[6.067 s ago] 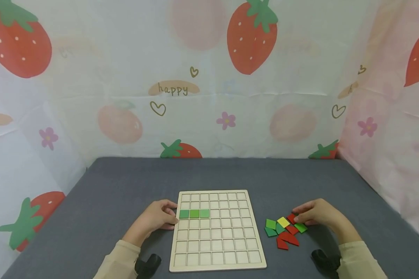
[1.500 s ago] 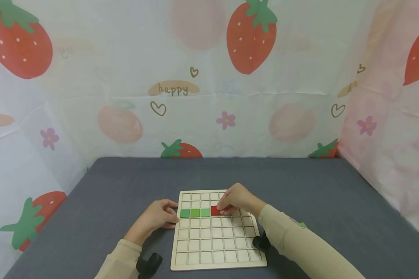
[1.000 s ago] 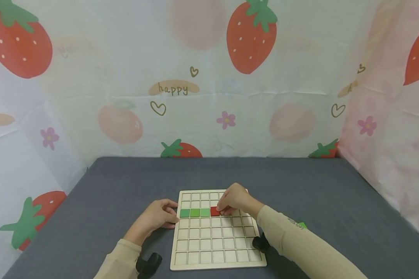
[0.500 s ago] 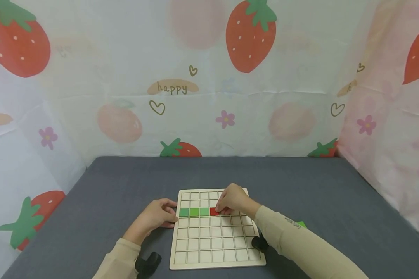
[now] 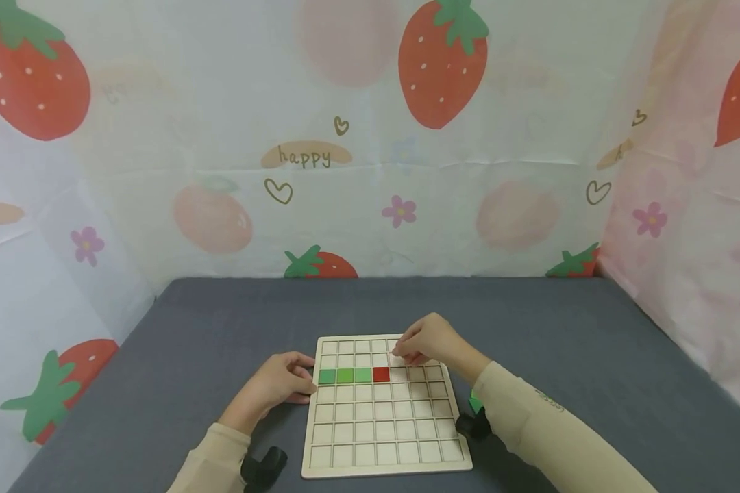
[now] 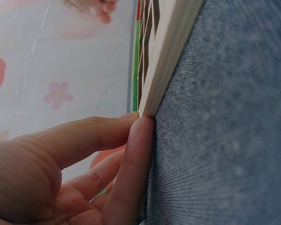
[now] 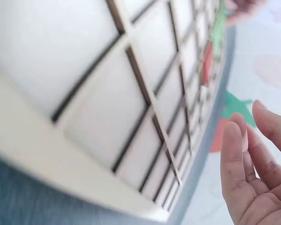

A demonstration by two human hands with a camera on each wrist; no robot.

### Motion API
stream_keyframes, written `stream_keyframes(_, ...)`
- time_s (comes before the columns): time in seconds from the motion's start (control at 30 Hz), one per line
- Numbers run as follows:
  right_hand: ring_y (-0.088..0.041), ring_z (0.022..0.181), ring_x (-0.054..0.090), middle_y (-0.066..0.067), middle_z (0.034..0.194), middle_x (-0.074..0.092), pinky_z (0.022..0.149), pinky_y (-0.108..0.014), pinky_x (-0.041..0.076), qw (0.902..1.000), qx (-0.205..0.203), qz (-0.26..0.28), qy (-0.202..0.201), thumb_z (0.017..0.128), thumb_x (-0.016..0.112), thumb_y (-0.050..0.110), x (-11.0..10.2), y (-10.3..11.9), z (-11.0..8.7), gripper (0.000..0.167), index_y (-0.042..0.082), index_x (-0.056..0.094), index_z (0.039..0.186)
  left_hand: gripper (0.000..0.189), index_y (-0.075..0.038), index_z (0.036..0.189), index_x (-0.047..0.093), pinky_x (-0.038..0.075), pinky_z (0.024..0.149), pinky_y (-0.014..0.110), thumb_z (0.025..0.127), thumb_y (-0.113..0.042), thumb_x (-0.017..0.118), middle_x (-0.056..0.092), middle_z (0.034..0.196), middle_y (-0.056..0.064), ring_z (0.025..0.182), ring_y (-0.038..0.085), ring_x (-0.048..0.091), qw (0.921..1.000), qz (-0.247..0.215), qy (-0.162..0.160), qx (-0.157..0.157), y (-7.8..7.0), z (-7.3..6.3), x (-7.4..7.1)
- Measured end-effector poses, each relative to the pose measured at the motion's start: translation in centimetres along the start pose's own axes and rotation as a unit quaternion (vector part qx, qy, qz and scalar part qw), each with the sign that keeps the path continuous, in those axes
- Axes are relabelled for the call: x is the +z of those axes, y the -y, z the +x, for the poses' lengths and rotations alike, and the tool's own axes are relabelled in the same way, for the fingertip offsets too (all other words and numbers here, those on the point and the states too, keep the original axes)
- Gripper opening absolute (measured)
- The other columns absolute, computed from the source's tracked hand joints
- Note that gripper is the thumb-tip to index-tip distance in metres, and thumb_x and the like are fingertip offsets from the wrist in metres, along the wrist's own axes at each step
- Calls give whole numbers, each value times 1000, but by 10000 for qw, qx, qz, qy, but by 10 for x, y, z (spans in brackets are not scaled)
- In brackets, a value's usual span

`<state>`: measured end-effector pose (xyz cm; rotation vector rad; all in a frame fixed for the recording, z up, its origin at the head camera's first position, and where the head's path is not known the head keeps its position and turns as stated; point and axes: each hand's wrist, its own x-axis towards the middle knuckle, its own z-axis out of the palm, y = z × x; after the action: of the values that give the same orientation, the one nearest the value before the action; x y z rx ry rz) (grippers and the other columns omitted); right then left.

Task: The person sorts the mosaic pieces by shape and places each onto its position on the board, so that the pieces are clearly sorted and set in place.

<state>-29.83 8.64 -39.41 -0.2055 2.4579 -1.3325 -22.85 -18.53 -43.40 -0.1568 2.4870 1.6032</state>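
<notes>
A wooden grid board (image 5: 387,472) lies flat on the table. Three green tiles (image 5: 344,376) sit side by side in its third row from the top, and a red tile (image 5: 381,374) fills the fourth cell. My left hand (image 5: 277,378) holds the board's left edge, thumb and fingertip against the wooden rim (image 6: 171,51) in the left wrist view. Above the upper right of the board hovers my right hand (image 5: 432,340), holding nothing. Its thumb and fingers (image 7: 232,145) stand apart in the right wrist view.
A green piece (image 5: 476,402) shows right of the board, partly covered by the right sleeve (image 5: 549,424). Other loose pieces there are hidden by that arm. Black wrist cameras (image 5: 265,468) sit under both wrists. A strawberry-print curtain (image 5: 444,205) backs the grey table (image 5: 234,308).
My right hand took a red tile from the loose pieces, set it in the fourth cell and let go. It has since lifted up and right. The left hand has stayed put.
</notes>
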Motion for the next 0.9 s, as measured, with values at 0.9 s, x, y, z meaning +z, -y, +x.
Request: stream_keyframes(0.9, -18, 84, 70, -5, 93, 76, 80, -37, 61, 9999, 108, -134, 17, 84, 79, 20, -79, -61, -50, 29, 0, 75, 105, 47, 8, 126, 58, 61, 64, 32, 81, 7, 72, 60, 87, 12, 70, 17, 63, 9999, -43, -61, -144, -2, 0, 1)
